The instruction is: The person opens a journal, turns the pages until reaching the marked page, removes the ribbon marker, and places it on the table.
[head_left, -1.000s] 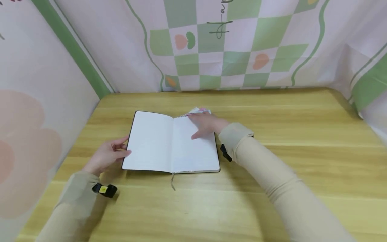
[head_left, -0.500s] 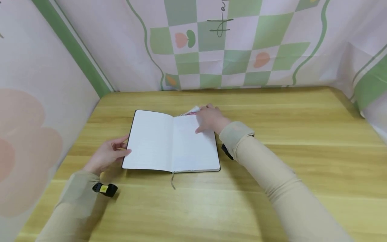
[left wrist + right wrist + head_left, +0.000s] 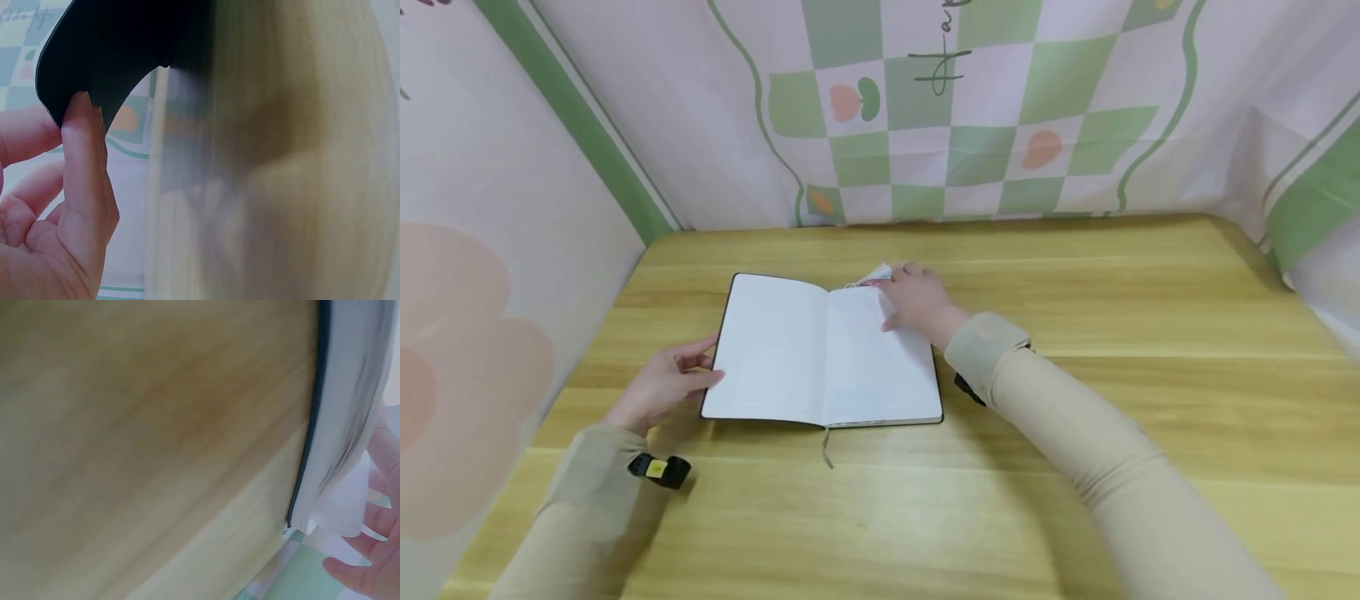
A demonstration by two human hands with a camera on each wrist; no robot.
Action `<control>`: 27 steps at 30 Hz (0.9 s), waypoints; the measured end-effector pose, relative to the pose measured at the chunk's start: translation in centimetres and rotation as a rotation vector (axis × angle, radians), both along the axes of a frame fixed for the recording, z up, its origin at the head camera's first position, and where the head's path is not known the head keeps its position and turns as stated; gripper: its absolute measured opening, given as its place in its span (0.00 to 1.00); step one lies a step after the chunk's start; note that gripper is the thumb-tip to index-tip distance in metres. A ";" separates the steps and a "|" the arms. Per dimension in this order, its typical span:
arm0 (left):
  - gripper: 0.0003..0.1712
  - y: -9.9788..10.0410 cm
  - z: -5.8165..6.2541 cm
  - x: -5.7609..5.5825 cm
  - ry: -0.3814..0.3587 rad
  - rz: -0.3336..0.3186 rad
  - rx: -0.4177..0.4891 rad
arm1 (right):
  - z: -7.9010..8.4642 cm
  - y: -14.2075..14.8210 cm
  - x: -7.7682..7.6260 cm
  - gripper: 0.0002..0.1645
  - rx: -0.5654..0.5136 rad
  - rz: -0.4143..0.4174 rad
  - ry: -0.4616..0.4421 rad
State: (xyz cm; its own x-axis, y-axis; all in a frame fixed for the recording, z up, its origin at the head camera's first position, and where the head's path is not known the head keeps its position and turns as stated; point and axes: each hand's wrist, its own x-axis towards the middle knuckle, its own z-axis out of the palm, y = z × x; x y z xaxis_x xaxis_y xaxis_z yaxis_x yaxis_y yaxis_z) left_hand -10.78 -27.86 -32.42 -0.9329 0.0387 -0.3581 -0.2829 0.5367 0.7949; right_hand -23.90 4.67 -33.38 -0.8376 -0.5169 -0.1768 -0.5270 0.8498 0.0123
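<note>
While it lies open on the wooden table [image 3: 1120,317], left of its middle, the notebook [image 3: 775,358] points almost straight away from the person, its spine and the long axis of each white page running from near edge to far edge, a thin ribbon [image 3: 826,450] trailing from the spine's near end towards the person; the left hand [image 3: 662,383] pinches the left edge of the dark cover [image 3: 94,56], thumb above and fingers beneath (the left wrist view shows that edge raised off the wood), and the right hand [image 3: 917,304] rests at the far right corner, fingers loosely spread, beside a small pale-and-pink item [image 3: 874,275] partly showing beyond the far edge
</note>
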 end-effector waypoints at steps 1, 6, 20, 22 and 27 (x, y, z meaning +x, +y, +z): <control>0.40 0.0 0.0 0.0 -0.001 0.000 0.001 | -0.1 0.0 0.1 0.44 -0.014 -0.001 -0.003; 0.40 0.0 -0.1 0.0 -0.003 0.003 0.015 | -0.6 0.4 0.2 0.41 -0.157 -0.043 -0.047; 0.40 -0.2 -0.5 -0.1 -0.002 -0.005 0.016 | -1.8 2.4 1.5 0.40 -0.609 -0.241 -0.352; 0.40 -0.3 -0.6 -0.1 0.001 -0.006 0.018 | -2.1 2.8 1.5 0.36 -0.679 -0.283 -0.417; 0.40 -0.3 -0.8 -0.1 -0.004 -0.003 0.024 | -2.3 3.6 1.6 0.36 -0.885 -0.393 -0.648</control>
